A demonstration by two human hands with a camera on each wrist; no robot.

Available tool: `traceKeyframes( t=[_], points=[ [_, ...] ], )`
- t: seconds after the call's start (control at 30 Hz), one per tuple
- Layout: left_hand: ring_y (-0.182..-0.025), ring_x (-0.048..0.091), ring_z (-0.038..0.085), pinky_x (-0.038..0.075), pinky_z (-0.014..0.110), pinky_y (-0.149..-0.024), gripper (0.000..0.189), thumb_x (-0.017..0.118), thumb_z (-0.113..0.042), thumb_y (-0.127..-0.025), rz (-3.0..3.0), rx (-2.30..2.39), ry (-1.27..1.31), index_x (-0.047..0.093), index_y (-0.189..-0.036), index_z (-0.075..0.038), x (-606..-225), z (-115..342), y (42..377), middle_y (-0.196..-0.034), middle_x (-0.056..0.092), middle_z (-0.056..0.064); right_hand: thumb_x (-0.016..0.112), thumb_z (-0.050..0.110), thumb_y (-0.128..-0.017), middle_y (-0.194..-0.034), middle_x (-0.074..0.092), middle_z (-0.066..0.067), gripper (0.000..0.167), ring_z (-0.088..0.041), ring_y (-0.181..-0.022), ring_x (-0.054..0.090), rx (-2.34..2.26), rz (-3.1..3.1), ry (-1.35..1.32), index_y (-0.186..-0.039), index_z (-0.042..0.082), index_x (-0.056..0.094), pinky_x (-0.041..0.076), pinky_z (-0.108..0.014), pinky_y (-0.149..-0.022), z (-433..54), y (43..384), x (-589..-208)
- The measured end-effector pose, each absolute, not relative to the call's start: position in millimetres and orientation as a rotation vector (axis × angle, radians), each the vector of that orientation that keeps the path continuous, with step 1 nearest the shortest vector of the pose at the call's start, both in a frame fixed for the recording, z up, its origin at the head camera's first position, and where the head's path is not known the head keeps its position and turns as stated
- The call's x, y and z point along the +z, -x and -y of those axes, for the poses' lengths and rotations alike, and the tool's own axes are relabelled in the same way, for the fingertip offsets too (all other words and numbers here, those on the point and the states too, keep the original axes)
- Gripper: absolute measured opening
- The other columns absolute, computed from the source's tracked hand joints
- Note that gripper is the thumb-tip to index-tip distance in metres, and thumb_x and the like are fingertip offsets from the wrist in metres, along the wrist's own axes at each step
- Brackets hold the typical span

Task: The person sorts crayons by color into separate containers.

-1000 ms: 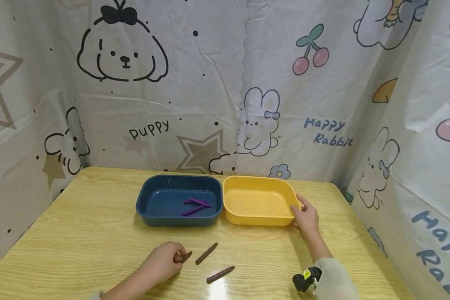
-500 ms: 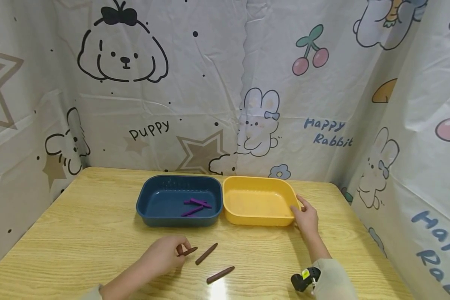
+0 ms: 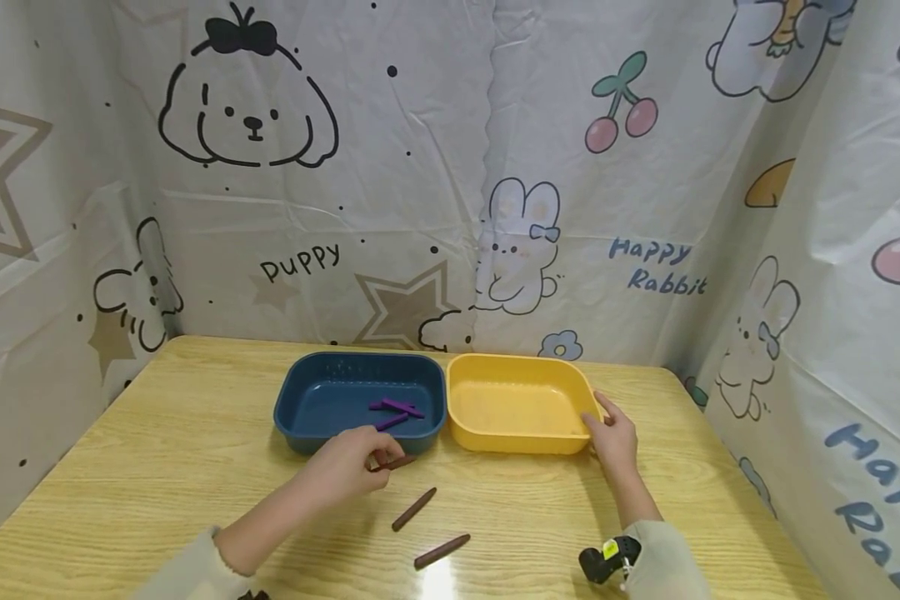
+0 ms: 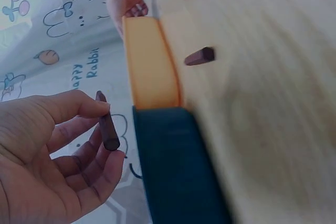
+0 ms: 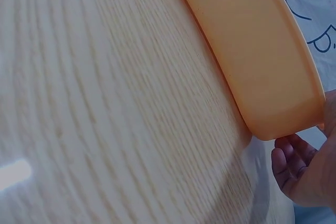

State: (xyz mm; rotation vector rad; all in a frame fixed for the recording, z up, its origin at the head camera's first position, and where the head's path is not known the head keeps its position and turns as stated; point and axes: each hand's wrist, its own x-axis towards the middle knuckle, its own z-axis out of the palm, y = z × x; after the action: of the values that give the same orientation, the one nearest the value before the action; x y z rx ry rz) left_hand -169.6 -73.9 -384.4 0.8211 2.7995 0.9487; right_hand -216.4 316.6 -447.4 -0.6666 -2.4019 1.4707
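My left hand point(image 3: 345, 468) pinches a brown crayon point(image 4: 108, 128) between thumb and index finger, in front of the near wall of the dark blue bin point(image 3: 322, 435). In the left wrist view the crayon's flat end faces the camera and its other fingers are loosely curled. Several purple crayons point(image 3: 401, 407) lie inside the blue bin. My right hand point(image 3: 613, 435) holds the right end of the yellow bin point(image 3: 517, 440), thumb over the rim and fingers outside. The right wrist view shows curled fingers point(image 5: 282, 162) below the bin's corner.
Two more brown crayons lie on the wooden table point(image 3: 157, 500): one crayon point(image 3: 414, 509) nearer the bins, another crayon point(image 3: 442, 552) closer to me. Both bins stand side by side at the back, before a printed cloth point(image 3: 390, 167). A black device point(image 3: 609, 558) is at my right sleeve.
My left hand has lifted the brown crayon and moved away from me, up to the blue bin's front. My right hand stays on the yellow bin.
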Motion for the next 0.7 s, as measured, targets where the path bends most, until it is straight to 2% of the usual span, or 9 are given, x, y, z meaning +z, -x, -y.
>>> traceKeyframes(
  t=[0.13, 0.37, 0.5, 0.7],
  points=[
    [-0.07, 0.048, 0.011, 0.04, 0.024, -0.059, 0.02, 0.069, -0.006, -0.078, -2.797, 0.95, -0.844, 0.069, -0.096, -0.012, -376, 67, 177, -0.08, 0.058, -0.004, 0.056, 0.018, -0.09, -0.117, 0.045, -0.019, 0.053, -0.009, -0.073, 0.048, 1.497, 2.384, 0.68, -0.141, 0.016, 0.043, 0.046, -0.015, -0.059, -317, 217, -449],
    [-0.07, 0.049, 0.009, 0.043, 0.023, -0.063, 0.019, 0.067, -0.007, -0.08, -2.801, 0.939, -0.942, 0.07, -0.098, -0.014, -369, 57, 192, -0.083, 0.058, -0.004, 0.055, 0.018, -0.091, -0.114, 0.045, -0.016, 0.053, -0.007, -0.064, 0.048, 1.542, 2.375, 0.679, -0.142, 0.018, 0.042, 0.047, -0.019, -0.055, -318, 219, -452],
    [-0.068, 0.048, 0.009, 0.041, 0.021, -0.06, 0.019, 0.065, -0.007, -0.08, -2.774, 0.988, -0.963, 0.069, -0.098, -0.015, -369, 52, 201, -0.082, 0.058, -0.003, 0.055, 0.018, -0.091, -0.111, 0.045, -0.014, 0.052, -0.006, -0.065, 0.047, 1.555, 2.358, 0.677, -0.142, 0.019, 0.042, 0.047, -0.018, -0.055, -317, 219, -452],
    [-0.07, 0.046, 0.01, 0.04, 0.021, -0.061, 0.018, 0.066, -0.009, -0.081, -2.75, 1.027, -0.983, 0.07, -0.097, -0.016, -368, 43, 214, -0.081, 0.056, -0.004, 0.055, 0.019, -0.092, -0.121, 0.042, -0.018, 0.052, -0.013, -0.081, 0.048, 1.537, 2.356, 0.674, -0.142, 0.019, 0.042, 0.049, -0.016, -0.061, -316, 217, -453]
  ],
)
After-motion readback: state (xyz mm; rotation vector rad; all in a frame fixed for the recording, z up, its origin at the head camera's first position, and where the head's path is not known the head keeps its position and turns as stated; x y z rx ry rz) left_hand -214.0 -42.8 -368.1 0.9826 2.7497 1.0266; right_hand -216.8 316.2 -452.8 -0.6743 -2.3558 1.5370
